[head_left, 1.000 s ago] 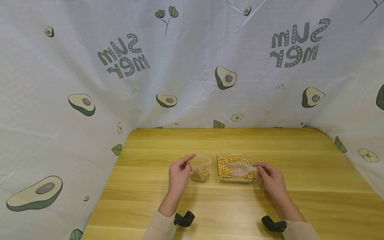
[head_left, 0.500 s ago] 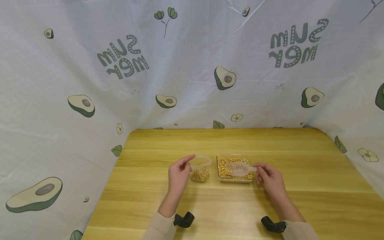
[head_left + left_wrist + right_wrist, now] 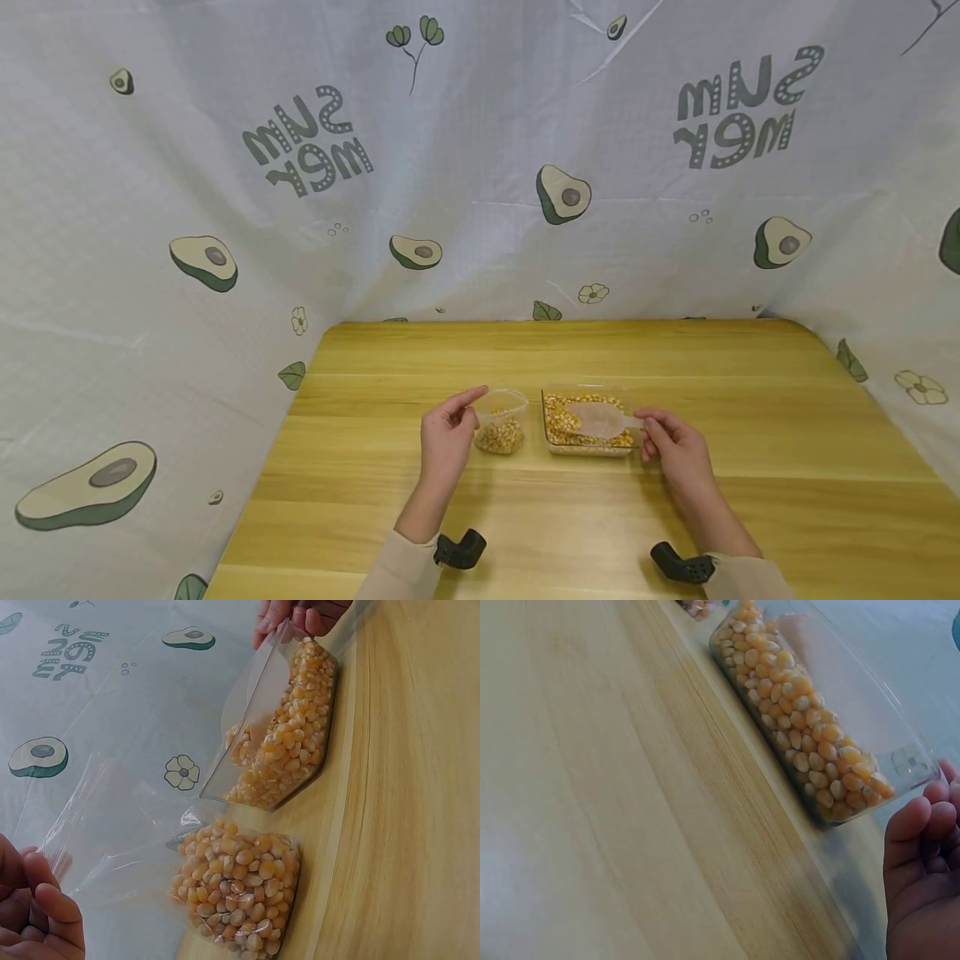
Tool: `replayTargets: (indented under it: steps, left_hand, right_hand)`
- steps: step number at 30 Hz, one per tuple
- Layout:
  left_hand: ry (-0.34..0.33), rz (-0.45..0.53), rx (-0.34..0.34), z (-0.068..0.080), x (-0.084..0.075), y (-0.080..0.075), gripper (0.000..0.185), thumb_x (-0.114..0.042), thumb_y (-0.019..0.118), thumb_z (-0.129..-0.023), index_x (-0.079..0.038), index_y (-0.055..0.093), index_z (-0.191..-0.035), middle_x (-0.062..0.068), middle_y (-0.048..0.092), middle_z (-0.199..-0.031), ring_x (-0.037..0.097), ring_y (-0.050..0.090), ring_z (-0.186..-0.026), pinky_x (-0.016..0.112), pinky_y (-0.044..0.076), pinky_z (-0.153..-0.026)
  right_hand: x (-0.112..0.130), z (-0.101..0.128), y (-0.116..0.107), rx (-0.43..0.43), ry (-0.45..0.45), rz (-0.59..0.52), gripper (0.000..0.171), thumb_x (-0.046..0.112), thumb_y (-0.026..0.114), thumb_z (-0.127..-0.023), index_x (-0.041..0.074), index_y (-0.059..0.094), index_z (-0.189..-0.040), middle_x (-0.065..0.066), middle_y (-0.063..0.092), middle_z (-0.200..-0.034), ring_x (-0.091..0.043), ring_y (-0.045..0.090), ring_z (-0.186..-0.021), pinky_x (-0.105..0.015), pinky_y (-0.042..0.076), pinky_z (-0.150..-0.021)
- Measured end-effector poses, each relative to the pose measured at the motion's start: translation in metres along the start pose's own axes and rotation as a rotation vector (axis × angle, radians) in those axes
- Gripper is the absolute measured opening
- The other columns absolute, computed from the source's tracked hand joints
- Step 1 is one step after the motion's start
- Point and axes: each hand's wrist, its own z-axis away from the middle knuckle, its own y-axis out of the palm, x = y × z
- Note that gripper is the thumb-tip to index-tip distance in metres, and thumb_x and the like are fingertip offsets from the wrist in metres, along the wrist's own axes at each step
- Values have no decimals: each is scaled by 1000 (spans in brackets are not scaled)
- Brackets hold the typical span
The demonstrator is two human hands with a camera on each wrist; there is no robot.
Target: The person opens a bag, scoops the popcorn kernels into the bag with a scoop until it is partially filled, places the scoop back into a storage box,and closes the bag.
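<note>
My left hand (image 3: 447, 437) pinches the rim of a clear plastic bag (image 3: 127, 840), whose mouth stands open. Corn kernels (image 3: 236, 889) fill the bag's lower part, which rests on the table. To its right is a clear rectangular container (image 3: 588, 451) of corn kernels (image 3: 802, 739). My right hand (image 3: 678, 454) grips the handle of a translucent scoop (image 3: 600, 420) at the container's right side. The scoop lies inside over the corn, with kernels at its left-hand front end. In the right wrist view the scoop shows only faintly through the container's wall.
A wooden table (image 3: 540, 517) bears the bag and the container, which stand close together with a narrow gap. Behind and at both sides hangs a white curtain (image 3: 480, 167) printed with avocados. A black wrist mount (image 3: 459, 550) sits on each sleeve.
The scoop has shifted and tilted slightly in the container, and fewer kernels show along its middle. My left hand and the bag have stayed in place.
</note>
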Motion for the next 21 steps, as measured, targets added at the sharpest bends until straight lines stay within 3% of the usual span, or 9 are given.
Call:
replayTargets:
  steps: [10,21]
  left_hand:
    - [18,-14,0,0,4,1,35,3,51,-94,-13,78,-109,25,63,-78,4,29,-44,15,24,-41]
    - [11,-8,-6,0,2,1,35,4,52,-94,-13,79,-108,15,62,-72,4,30,-45,16,25,-41]
  right_hand:
    - [-4,3,-2,1,-19,-55,17,13,50,-104,13,67,-102,7,58,-73,-5,50,-60,-22,48,-54]
    - [2,5,-6,-8,-2,-105,17,19,53,-103,9,66,-106,6,60,-76,-6,51,-62,-23,50,-56]
